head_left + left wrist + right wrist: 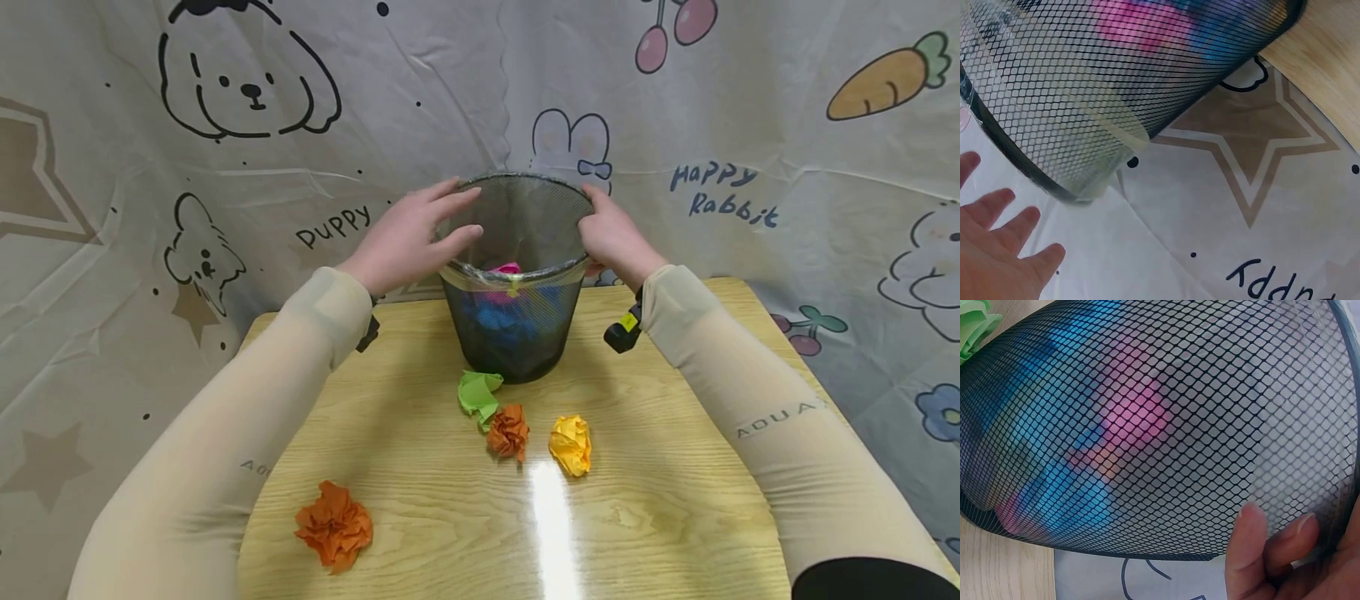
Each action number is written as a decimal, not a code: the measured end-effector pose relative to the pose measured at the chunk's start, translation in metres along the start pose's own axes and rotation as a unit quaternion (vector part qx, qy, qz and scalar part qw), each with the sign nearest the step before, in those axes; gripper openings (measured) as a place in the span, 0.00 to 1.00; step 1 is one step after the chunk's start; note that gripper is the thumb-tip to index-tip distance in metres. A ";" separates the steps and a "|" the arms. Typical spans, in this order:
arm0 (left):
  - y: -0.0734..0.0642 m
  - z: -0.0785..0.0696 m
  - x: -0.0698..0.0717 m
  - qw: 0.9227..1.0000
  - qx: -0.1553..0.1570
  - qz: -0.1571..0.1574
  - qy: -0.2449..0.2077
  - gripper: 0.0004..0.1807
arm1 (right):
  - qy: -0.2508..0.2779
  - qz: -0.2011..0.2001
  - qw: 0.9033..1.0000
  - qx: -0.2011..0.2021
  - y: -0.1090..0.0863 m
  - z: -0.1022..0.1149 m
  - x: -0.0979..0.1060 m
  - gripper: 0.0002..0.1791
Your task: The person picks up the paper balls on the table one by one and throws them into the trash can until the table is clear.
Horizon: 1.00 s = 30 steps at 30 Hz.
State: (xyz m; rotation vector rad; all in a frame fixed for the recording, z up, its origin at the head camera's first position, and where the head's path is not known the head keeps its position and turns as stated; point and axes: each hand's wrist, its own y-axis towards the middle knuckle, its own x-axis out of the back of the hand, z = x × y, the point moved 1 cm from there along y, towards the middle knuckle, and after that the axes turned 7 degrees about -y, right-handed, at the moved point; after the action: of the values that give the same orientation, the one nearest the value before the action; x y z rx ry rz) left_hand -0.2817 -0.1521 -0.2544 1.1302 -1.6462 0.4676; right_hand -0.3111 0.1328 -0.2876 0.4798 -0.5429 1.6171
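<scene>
A black mesh wastebasket (536,362) stands at the far side of the wooden table, with a clear plastic band around its rim. Inside lie crumpled pink paper (508,268) and blue paper (510,321), seen partly through the mesh. My right hand (617,237) grips the rim at the right, its fingertips (1250,519) against the outside of the mesh in the right wrist view. At the left side of the rim is my left hand (420,229), fingers spread and slightly bent. The left wrist view shows its fingers (1019,228) apart from the rim.
In front of the basket lie a green crumpled paper (478,396), a small brown-orange ball (508,433) and a yellow ball (572,446). A larger orange ball (335,527) is nearer, at left. A printed cloth (450,92) hangs behind the table (660,500).
</scene>
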 end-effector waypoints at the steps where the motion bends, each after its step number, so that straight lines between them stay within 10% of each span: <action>1: -0.003 0.001 0.001 1.000 -0.004 -0.004 0.002 0.38 | 0.000 0.000 1.000 0.001 0.000 0.000 0.000 0.40; 19: -0.069 0.021 -0.009 0.997 -0.043 -0.011 0.062 0.44 | 0.000 -0.002 1.000 0.007 -0.001 -0.001 0.000 0.40; 30: -0.129 0.033 -0.042 0.993 -0.024 0.056 0.099 0.49 | 0.001 -0.005 1.000 0.003 0.000 -0.001 0.000 0.41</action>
State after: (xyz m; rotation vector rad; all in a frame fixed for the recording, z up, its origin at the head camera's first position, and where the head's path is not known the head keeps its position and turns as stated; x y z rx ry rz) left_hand -0.1887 -0.2205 -0.3333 0.9284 -1.5430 0.5913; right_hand -0.3109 0.1329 -0.2882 0.4845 -0.5332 1.6109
